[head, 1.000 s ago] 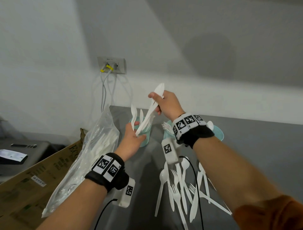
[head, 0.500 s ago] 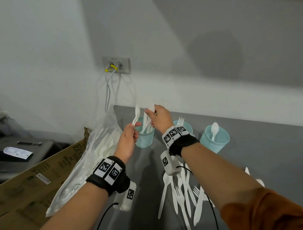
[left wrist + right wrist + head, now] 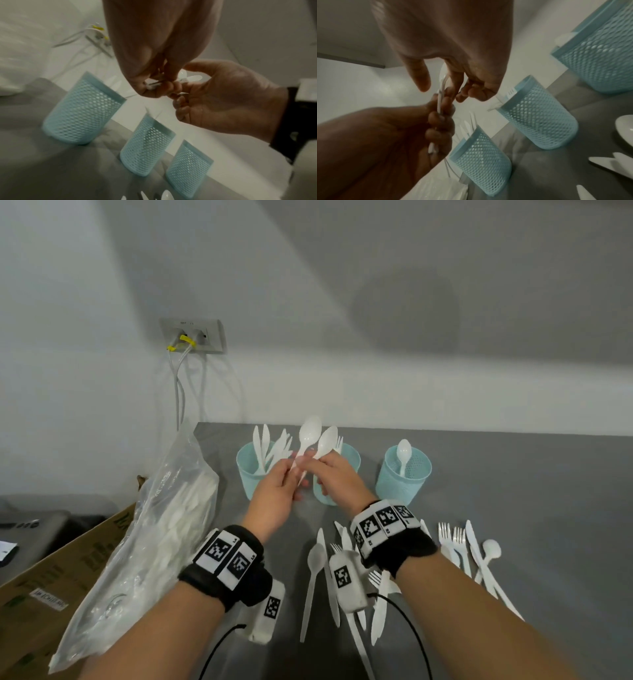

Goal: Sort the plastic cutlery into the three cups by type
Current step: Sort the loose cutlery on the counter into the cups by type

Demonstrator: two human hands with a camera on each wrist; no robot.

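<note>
Three pale blue mesh cups stand in a row at the back of the grey table. The left cup holds several knives, the middle cup a fork, the right cup one spoon. In front of the middle cup my two hands meet. My left hand grips the handles of two white spoons, bowls up. My right hand pinches the right-hand spoon. The right wrist view shows the handles inside my left hand's curled fingers. Loose cutlery lies near me.
More forks, knives and a spoon lie at the right. A clear plastic bag of cutlery leans on the table's left edge over a cardboard box. A wall socket with cables hangs behind.
My right hand lowered its knife into the left cup, let go, and came to the spoons in my left hand. Both hands shifted right, in front of the middle cup.
</note>
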